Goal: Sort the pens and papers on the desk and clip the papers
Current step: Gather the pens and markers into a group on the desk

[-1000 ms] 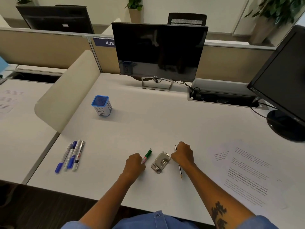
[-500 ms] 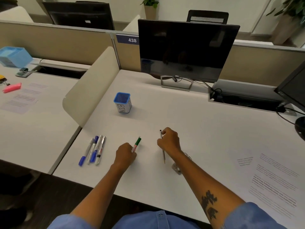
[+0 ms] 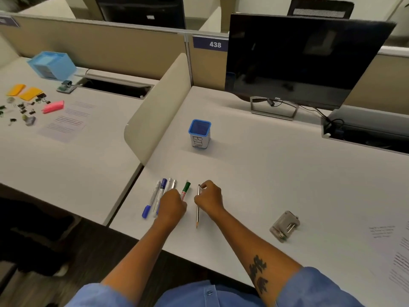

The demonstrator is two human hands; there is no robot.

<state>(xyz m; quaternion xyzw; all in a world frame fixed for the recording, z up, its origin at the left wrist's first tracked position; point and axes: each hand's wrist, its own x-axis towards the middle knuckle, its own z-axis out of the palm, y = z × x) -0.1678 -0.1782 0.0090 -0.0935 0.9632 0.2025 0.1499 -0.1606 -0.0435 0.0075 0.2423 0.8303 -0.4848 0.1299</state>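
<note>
My left hand grips a green-capped marker, its cap pointing away from me, right beside a row of several pens lying near the desk's left edge. My left hand covers the near ends of some of those pens. My right hand pinches a thin pencil that lies on the desk with its tip toward me. A grey metal clip rests on the desk to the right. Printed papers lie at the far right edge.
A blue-rimmed cup labelled BIN stands behind the pens. A black monitor stands at the back. A beige divider separates the neighbouring desk, which holds a paper, binder clips, a pink eraser-like block and a blue box.
Both hands have slid left across the desk, carrying the marker and the pencil from beside the metal clip to the row of pens. The clip stays behind at the right.
</note>
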